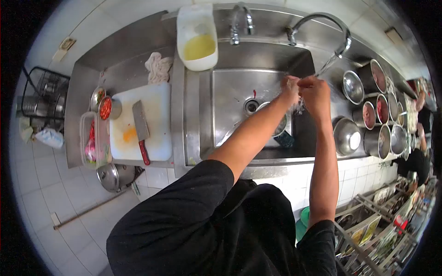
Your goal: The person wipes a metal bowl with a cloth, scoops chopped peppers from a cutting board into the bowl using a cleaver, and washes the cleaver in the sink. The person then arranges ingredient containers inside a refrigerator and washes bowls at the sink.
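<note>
My left hand (291, 91) and my right hand (315, 95) meet above the right side of the steel sink (230, 80). Water from the curved faucet (346, 41) runs onto them and splashes below. The right hand's fingers are curled closed; anything inside them is hidden. Spray and motion smear the left hand's fingers. Beneath my left forearm, a metal bowl (282, 126) is partly hidden in the basin, with a dark green scouring pad (285, 139) beside it. A small red scrap (254, 93) lies near the drain (252, 106).
Left of the sink, a cleaver (142, 122) lies on a white cutting board (159, 110), near a cup of chopped red pieces (109, 108). A white container of yellowish liquid (199, 47) stands at the basin's back-left corner. Several metal bowls (347, 135) crowd the right counter.
</note>
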`<state>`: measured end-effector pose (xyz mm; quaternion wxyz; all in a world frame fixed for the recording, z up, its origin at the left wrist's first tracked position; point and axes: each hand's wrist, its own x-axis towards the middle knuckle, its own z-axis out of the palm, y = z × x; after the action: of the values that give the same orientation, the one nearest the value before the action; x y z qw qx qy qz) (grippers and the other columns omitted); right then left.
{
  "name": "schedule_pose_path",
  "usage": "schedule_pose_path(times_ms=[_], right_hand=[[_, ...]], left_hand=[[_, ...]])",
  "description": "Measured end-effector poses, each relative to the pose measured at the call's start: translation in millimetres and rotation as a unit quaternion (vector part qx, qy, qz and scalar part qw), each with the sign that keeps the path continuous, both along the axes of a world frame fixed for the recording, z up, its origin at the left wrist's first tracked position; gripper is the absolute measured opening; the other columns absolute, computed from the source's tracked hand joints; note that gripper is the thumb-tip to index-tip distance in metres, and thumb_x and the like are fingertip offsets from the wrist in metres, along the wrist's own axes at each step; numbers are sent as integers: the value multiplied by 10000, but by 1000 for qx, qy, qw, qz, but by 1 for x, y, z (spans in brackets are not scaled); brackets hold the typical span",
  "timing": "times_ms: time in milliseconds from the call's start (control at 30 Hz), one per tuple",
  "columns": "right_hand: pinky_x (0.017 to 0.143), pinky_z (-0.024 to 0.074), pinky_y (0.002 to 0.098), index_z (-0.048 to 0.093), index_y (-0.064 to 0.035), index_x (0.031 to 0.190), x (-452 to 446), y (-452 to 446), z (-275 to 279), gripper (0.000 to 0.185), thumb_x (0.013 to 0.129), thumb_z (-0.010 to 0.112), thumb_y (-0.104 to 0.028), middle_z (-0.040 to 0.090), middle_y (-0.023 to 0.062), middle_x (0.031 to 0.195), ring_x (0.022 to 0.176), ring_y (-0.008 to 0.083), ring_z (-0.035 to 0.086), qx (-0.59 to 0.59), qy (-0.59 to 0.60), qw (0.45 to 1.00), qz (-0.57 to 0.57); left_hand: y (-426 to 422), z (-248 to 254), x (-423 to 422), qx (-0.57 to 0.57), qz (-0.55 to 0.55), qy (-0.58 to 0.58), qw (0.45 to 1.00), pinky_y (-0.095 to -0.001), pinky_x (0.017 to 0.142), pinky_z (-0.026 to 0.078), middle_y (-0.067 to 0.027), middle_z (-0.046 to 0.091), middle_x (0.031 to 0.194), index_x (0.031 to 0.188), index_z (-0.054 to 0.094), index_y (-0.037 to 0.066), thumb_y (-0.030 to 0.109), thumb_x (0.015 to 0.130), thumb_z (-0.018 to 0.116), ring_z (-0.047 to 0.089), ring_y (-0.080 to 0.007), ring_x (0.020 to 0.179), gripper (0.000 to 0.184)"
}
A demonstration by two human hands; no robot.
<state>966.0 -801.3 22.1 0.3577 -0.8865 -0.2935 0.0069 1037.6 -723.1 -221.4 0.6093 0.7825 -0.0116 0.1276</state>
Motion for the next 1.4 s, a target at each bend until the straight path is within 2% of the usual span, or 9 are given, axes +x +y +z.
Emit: schedule_pose_path(times_ms=[33,100,167,233,300,567,733,1100,1400], right_hand=[[581,489,304,671,16,818,-5,2,3,139,736,599,-71,660,133,697,626,198,645,-1,2,1000,10],[640,497,330,669,12,834,-9,6,15,164,729,603,-96,634,198,725,684,290,655,12,130,988,-83],[654,490,350,656,22,823,-6,8,14,170,752,603,-122,627,213,728,718,311,648,-6,129,989,-74],[651,481,373,645,18,800,5,9,1,181,766,604,-155,621,221,725,717,338,637,-37,-45,997,-45],[634,475,383,642,1,797,16,2,-3,187,756,612,-179,630,208,750,710,345,630,-78,-70,994,39],[456,405,259,642,50,780,26,8,32,174,711,605,-105,553,58,543,480,122,542,-152,68,985,39],[527,498,353,660,17,751,68,-5,-16,167,704,556,-105,619,150,585,488,239,617,-249,-64,953,162],[525,494,382,646,22,733,-77,52,-94,125,683,563,-56,604,179,587,513,274,626,-182,95,973,101],[532,462,328,662,34,818,-356,235,-116,286,812,629,-250,634,146,649,523,199,589,-114,186,906,362]], left_hand=[[3,12,-9,240,47,-53,968,-398,561,490,-118,628,792,880,614,25,400,723,635,629,-209,776,407],[-15,56,-29,-413,60,180,891,-393,614,511,-158,637,803,823,636,4,340,714,660,643,-228,762,353],[-12,77,-43,-303,157,323,883,-393,654,518,-196,640,794,817,644,-27,301,704,675,653,-240,776,349],[-8,65,-50,276,134,169,937,-398,685,519,-215,641,844,873,633,-47,299,704,663,653,-278,815,386],[-6,89,-58,21,48,241,969,-427,743,507,-200,637,951,972,615,-24,363,712,650,635,-313,899,467],[-16,88,-46,177,55,160,970,-458,673,508,-232,625,713,731,655,8,208,699,649,630,-356,702,203],[36,128,-107,252,15,114,961,-410,629,505,-131,649,656,694,673,57,192,632,625,633,-303,620,156],[230,126,-525,60,552,191,809,-315,672,485,-109,624,753,790,642,14,203,681,736,610,-203,725,238],[259,95,-589,100,516,353,774,-437,719,476,-169,620,775,829,592,22,311,576,763,608,-358,804,421]])
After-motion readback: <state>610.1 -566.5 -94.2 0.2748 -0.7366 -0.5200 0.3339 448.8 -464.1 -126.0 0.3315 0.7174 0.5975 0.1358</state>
